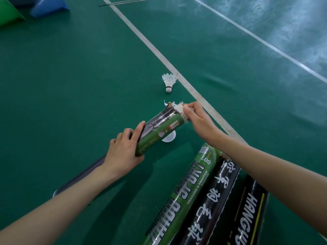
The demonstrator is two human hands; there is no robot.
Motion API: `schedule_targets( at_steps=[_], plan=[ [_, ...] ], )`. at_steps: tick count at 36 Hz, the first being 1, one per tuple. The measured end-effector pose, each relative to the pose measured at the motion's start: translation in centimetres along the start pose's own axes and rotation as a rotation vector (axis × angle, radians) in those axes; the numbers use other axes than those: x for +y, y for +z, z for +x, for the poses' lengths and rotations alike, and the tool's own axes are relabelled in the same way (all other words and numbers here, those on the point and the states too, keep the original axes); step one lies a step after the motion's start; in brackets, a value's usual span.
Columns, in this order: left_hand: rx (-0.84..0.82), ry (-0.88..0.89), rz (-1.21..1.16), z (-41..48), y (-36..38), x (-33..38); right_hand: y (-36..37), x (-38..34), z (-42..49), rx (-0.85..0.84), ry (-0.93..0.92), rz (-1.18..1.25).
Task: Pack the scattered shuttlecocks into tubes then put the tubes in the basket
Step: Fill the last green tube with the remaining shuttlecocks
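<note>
Nearest the camera, at the lower right, three full-length tubes lie side by side on the green court floor (70,85): a green tube printed with "TRAINING & PRACTICE" (185,188), a black tube with white characters (217,197) touching it, and a black tube with a yellow stripe (251,213) on the far side. The right forearm crosses over their upper ends and hides part of them. Under the left forearm a grey rimmed object (85,175) lies on the floor, mostly covered, and what it is cannot be told. Further out, the left hand (123,151) grips the lower end of a green-and-black tube (159,128), fingers curled round it, holding it tilted above the floor with its mouth pointing away. The right hand (196,117) is at that mouth, its fingertips pinching the white feathers of a shuttlecock (178,108) that sits partly inside the tube. A white cap (169,137) rests on the floor just below the held tube, half hidden by it. Beyond, a loose shuttlecock (169,81) lies cork toward the camera, just beside a white court line (141,37). At the top left stand a blue shape (47,6) and a green shape (8,13).
</note>
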State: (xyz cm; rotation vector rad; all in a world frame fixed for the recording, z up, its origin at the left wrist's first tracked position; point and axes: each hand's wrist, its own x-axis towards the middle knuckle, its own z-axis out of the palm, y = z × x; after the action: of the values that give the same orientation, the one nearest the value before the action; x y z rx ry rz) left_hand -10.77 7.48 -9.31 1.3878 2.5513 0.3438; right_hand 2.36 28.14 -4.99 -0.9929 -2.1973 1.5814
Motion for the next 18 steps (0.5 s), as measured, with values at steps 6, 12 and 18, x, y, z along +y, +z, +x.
schedule_targets(
  at_steps=[6, 12, 18],
  plan=[
    [-0.017, -0.007, 0.014, 0.1, 0.2, 0.3, 0.3, -0.4, -0.6, -0.075, 0.041, 0.070],
    [-0.024, -0.020, 0.019, 0.5, 0.0, 0.7, 1.6, 0.0, -0.6, -0.082, 0.073, 0.125],
    [-0.033, -0.035, 0.017, 1.1, 0.2, 0.7, 2.2, -0.1, 0.7, -0.117, 0.107, 0.121]
  ],
)
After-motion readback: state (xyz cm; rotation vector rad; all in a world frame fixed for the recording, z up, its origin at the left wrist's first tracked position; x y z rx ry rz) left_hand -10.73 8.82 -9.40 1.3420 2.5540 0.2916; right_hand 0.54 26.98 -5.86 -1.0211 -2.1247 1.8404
